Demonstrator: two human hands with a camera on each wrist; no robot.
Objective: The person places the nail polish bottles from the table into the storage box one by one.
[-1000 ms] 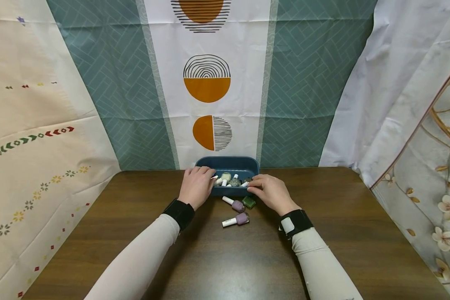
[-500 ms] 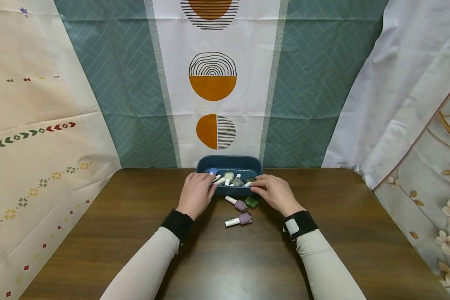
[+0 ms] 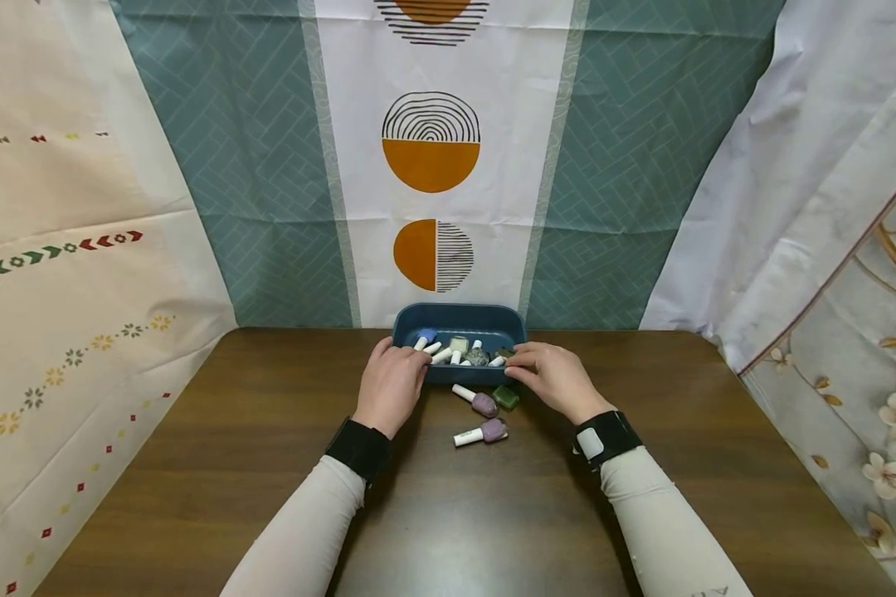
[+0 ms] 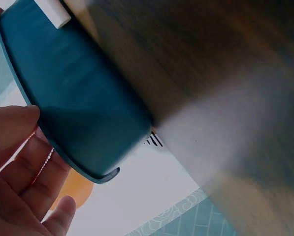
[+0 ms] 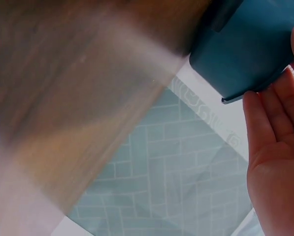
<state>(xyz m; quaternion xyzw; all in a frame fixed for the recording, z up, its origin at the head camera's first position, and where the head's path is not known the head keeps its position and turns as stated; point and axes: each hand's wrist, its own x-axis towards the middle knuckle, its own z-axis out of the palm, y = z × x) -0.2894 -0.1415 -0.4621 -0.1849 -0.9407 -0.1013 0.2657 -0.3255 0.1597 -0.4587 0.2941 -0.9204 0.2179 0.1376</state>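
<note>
A dark blue bin (image 3: pixel 463 376) stands at the back of the table, holding several nail polish bottles with white caps, among them a blue one (image 3: pixel 428 335), a pale one (image 3: pixel 459 345) and a speckled grey one (image 3: pixel 477 356). My left hand (image 3: pixel 392 385) grips its front left rim; in the left wrist view the thumb (image 4: pixel 16 120) presses the outer wall while fingers reach behind the rim. At the front right corner my right hand (image 3: pixel 556 377) pinches the rim, fingers over it. Before the bin lie two purple polish bottles (image 3: pixel 485 404) and a green bottle (image 3: pixel 505 397).
The brown wooden table (image 3: pixel 448 506) extends toward me and to both sides. A patterned cloth (image 3: pixel 433 274) hangs right behind the bin, with more cloths at the left and right. In the left wrist view, a white cap (image 4: pixel 54 12) lies close by the bin's wall.
My left hand has drawn back from over the bin's inside to its front rim, uncovering the blue bottle. The right hand stays at the right corner. The head view has shifted slightly.
</note>
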